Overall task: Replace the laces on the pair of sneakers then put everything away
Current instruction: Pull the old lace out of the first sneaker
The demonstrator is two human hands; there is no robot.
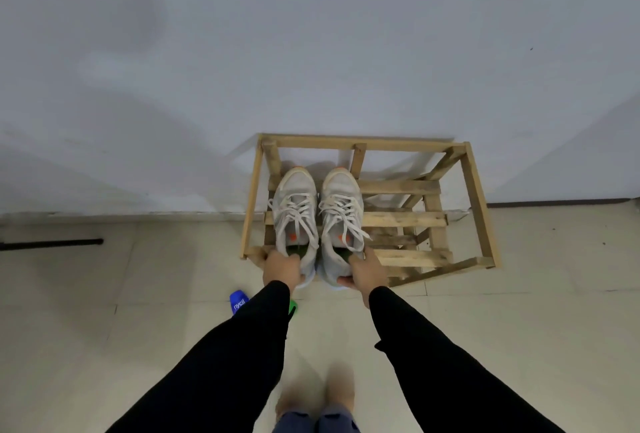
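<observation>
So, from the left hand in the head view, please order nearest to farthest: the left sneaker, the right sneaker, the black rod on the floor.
1. left sneaker, held at its heel by the left hand.
2. right sneaker, just beside it, in the right hand.
3. black rod, far off to the left.

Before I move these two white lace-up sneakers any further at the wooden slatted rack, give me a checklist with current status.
1. Left hand grips the heel of the left white sneaker: ok.
2. Right hand grips the heel of the right white sneaker: ok.
3. Sneakers side by side, toes toward the pale wall: ok.
4. Soles resting on the wooden slatted rack: cannot tell.
5. White laces threaded on both: ok, though a loose end trails off the right one.
6. Tiled floor tidied: not ok; a blue container and a small green object lie by the left sleeve.
</observation>
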